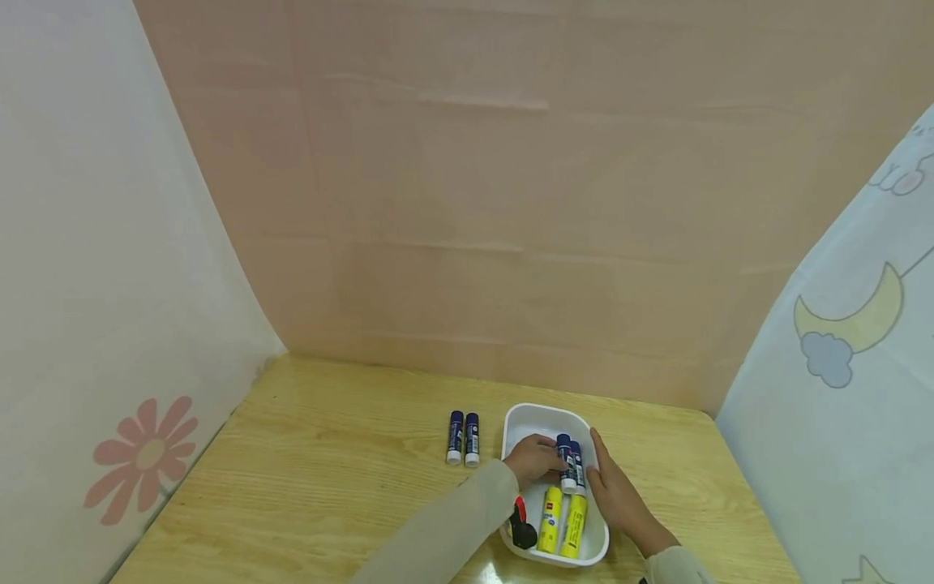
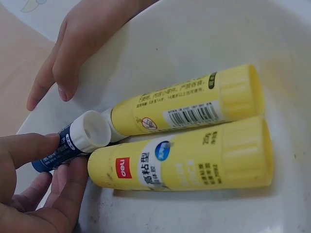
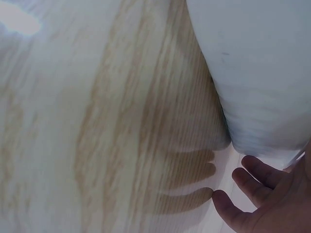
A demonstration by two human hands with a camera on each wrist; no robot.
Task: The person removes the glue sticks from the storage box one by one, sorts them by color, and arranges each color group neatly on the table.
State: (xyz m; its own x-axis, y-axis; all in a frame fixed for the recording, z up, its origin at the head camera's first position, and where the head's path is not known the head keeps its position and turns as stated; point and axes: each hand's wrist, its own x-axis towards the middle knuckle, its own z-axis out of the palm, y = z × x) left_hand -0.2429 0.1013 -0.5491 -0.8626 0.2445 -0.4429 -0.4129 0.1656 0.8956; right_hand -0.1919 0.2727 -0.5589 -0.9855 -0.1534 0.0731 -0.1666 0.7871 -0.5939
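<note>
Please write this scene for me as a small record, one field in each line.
Surface: wood-grain table
Container: white tray, on the table
Left hand: holds a blue stick with a white end, in the tray
Right hand: at the tray's right side
Also in tray: second blue stick; two yellow glue sticks, side by side; black-and-red object, kind unclear
Outside tray: two blue sticks, on the table, left of the tray

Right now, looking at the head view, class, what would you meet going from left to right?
Printed flower, first blue glue stick, second blue glue stick, white tray, right hand, printed moon.
</note>
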